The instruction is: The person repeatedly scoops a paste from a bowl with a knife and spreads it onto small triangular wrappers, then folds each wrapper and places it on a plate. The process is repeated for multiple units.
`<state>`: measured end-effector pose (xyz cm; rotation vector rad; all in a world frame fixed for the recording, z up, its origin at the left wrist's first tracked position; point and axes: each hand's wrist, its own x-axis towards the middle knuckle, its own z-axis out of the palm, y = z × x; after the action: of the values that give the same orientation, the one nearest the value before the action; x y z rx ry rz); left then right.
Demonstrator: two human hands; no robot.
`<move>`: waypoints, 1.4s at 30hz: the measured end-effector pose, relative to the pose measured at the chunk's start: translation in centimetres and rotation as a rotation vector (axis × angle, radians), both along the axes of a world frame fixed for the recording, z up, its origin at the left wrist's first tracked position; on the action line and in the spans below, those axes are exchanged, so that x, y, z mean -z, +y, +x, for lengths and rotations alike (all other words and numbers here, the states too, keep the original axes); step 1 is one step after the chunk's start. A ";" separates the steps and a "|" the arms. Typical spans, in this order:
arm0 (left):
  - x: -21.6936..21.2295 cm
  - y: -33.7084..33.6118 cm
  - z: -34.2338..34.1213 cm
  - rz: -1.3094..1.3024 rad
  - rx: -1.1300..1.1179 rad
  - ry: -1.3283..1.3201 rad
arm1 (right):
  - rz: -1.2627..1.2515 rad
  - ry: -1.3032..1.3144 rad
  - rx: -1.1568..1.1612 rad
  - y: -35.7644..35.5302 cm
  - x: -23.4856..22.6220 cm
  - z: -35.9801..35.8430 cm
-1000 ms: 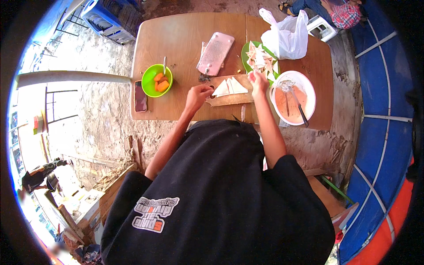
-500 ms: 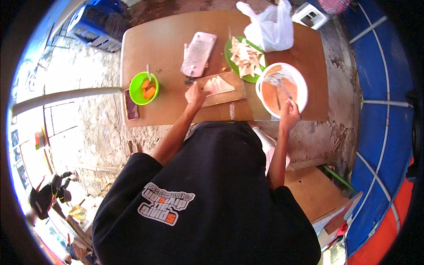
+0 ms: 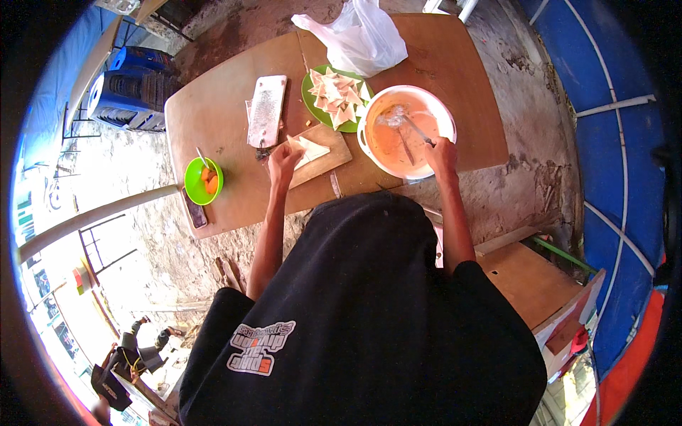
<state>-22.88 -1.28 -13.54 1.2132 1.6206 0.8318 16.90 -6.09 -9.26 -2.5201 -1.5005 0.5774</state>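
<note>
My left hand (image 3: 283, 160) is raised at the left part of a wooden board (image 3: 334, 153), its fingers pinched on a thin pale triangle. More pale triangles (image 3: 313, 151) lie on the board beside it. My right hand (image 3: 443, 157) grips the handle of a long utensil (image 3: 417, 129), whose pale head rests in an orange-brown mixture. This mixture fills part of a white bowl (image 3: 447, 117), where a second thin stick also dips in. Beyond the board, a green plate (image 3: 311, 94) carries a heap of pale triangles (image 3: 337, 93).
A white plastic bag (image 3: 366, 42) stands behind the plate. Left of the board lies a pale rectangular slab (image 3: 268, 110). At the table's (image 3: 213, 113) left edge are a green bowl (image 3: 192, 174) with orange pieces and a spoon, and a phone (image 3: 195, 213). Another person (image 3: 131, 362) is far left.
My view has turned, so the table appears shifted left and tilted. My left hand has lifted from the board with a triangle at its fingertips. My right hand still holds the utensil.
</note>
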 end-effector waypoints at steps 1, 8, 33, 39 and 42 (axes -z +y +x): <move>-0.8 0.0 1.5 -0.035 -0.039 -0.169 | -0.036 0.001 -0.014 0.0 -0.3 0.5; -3.8 1.7 11.9 -0.114 -0.008 -0.698 | 0.053 0.264 -0.006 0.5 1.4 1.9; -4.7 2.3 15.8 -0.249 0.007 -0.687 | 0.330 1.048 0.145 -4.4 -1.7 3.0; -7.2 2.5 17.7 -0.235 0.133 -0.785 | 0.261 1.162 0.037 -5.8 -5.9 3.1; -8.2 2.5 18.2 -0.202 0.233 -0.928 | 0.266 1.079 -0.055 -5.5 -7.0 2.0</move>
<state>-4.63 1.21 -5.31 0.6764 0.7638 0.8681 18.94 -11.56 -2.28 -1.4835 -1.0823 1.3343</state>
